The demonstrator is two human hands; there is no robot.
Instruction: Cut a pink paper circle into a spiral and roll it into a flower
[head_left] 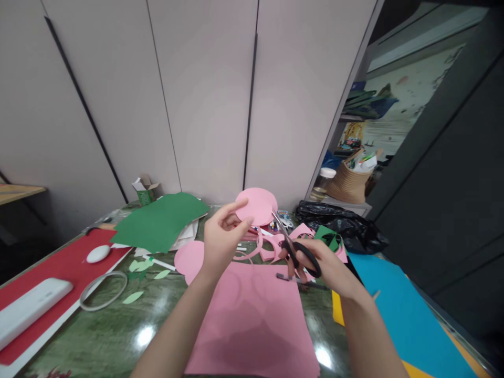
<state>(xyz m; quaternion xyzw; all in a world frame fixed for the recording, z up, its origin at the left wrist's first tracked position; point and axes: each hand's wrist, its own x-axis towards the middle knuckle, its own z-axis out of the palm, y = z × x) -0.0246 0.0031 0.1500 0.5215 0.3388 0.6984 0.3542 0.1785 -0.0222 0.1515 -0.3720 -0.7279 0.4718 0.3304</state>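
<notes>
Desk: glossy green marbled desk (pixel 157 341) before pale grey cabinet doors (pixel 205 105); pink rectangular paper sheet (pixel 255 331) lies between the forearms.
Containers: small open green-and-white cardboard box (pixel 146 197), back left; tan woven basket (pixel 345 184), right, white and green items inside.
Left hand (pixel 223 231): narrow grip, holding a round pink paper disc (pixel 260 202) above the desk.
Right hand (pixel 317 260): grip around black-handled metal scissors (pixel 290 245), tips at the disc's right edge.

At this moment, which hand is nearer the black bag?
Right. The right hand, holding scissors, is in front of the bag, slightly left; the left hand is much farther left.
</notes>
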